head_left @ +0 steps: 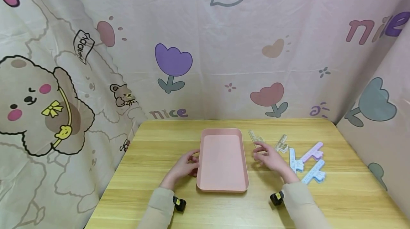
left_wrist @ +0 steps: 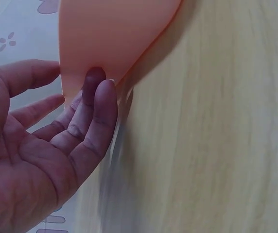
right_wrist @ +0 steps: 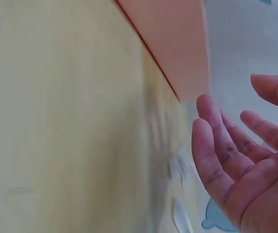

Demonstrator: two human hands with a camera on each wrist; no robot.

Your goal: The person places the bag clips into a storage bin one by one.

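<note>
A pink rectangular tray (head_left: 222, 188) lies lengthwise on the wooden table. At its left side is my left hand (head_left: 185, 166), fingers loosely bent and fingertips right at the outer wall (left_wrist: 114, 39) in the left wrist view. My right hand (head_left: 270, 157) hovers to the right of the tray, fingers relaxed and spread, with nothing held. In the right wrist view the tray's wall (right_wrist: 173, 43) stands beyond those fingertips. Close by the right hand lie strips with ruler-like marks and a small shaped piece on the side: one beige (head_left: 252, 137), another beige (head_left: 282, 143).
Right of the right forearm are three more such strips: a pale blue one (head_left: 292, 157), a lilac one (head_left: 312, 151) and a light blue one (head_left: 314, 172). A patterned cloth (head_left: 208, 93) hangs behind the table (head_left: 153, 140) and along both sides.
</note>
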